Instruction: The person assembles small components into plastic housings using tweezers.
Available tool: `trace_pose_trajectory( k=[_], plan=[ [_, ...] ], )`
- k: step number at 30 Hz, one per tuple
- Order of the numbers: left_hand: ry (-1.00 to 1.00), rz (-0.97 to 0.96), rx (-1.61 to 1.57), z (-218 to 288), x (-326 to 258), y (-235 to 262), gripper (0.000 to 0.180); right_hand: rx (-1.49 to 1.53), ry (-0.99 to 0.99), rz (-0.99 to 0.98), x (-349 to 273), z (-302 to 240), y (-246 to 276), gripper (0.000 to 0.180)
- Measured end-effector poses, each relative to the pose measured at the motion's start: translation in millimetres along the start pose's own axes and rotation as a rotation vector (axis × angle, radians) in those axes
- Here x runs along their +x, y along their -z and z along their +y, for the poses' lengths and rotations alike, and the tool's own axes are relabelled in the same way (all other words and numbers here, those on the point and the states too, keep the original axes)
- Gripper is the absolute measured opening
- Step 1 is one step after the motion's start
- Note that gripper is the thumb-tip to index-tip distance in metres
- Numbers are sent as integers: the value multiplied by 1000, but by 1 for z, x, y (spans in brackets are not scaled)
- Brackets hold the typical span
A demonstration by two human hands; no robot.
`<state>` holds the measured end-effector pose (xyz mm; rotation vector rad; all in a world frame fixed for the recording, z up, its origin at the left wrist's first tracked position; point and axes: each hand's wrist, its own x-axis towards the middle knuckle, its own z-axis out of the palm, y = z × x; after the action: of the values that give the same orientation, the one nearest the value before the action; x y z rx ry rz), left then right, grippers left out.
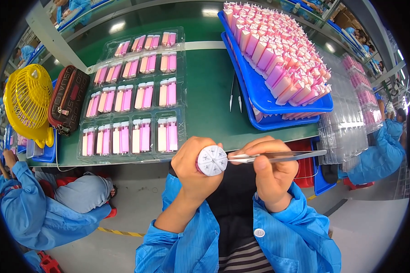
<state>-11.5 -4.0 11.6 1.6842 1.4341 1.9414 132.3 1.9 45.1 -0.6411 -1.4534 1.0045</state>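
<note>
My left hand [187, 168] is closed around a round bundle of wedge-shaped pieces [212, 160]. Their white ends face up, fitted together like slices of a circle, with small grey marks on them. My right hand [271, 170] grips a pair of metal tweezers [300, 156] lying nearly level. The tip end points left and comes close to the bundle's right edge; I cannot tell whether it touches. Beyond my left hand, a clear blister tray [183, 98] holds rows of pink and peach pieces with white caps, grouped in its pockets.
Stacked blue trays [255, 98] heaped with pink and peach pieces [278, 54] stand at the back right of the green table [209, 82]. Another pair of tweezers [235, 98] lies beside them. Clear empty trays [344, 132] are piled right. A yellow fan [27, 102] and dark pouch [68, 100] stand left.
</note>
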Motion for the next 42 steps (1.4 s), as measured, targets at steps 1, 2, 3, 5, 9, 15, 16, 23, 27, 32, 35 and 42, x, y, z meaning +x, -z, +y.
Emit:
trace_pose_trajectory(
  k=[1, 2, 3, 5, 9, 15, 16, 23, 27, 32, 35, 42],
  plan=[
    [53, -8, -35, 1, 0, 0, 22, 36, 1, 21, 1, -1, 0, 11],
    [54, -7, -34, 1, -1, 1, 22, 36, -1, 20, 3, -3, -1, 11],
    [67, -8, -34, 1, -1, 1, 22, 14, 5, 8, 4, -5, -2, 15],
    [80, -7, -33, 1, -1, 1, 22, -7, 11, -4, 4, -6, -3, 21],
    [57, -7, -23, 1, 0, 1, 22, -21, 20, -52, -1, -3, 1, 11],
    [-18, -1, 29, -2, 0, 2, 21, -133, 68, -93, 0, -5, 1, 12],
    [-51, -4, 45, -2, 0, 3, 20, -147, 71, -102, 1, -6, 1, 13],
    [-143, 24, 94, -2, 5, 2, 20, -244, 128, -128, 6, -13, -2, 13],
    [-191, 44, 158, -4, 4, 2, 20, -349, 141, -181, 11, -18, -4, 10],
    [-248, 37, 220, -7, 4, 2, 20, -402, 164, -211, 16, -18, -4, 9],
    [-153, -20, 126, -6, 3, 2, 22, -254, -48, -182, 17, -12, 5, 6],
    [242, -234, -149, 6, 4, 8, 24, -6, -77, -140, 27, -17, 10, 14]
  ],
)
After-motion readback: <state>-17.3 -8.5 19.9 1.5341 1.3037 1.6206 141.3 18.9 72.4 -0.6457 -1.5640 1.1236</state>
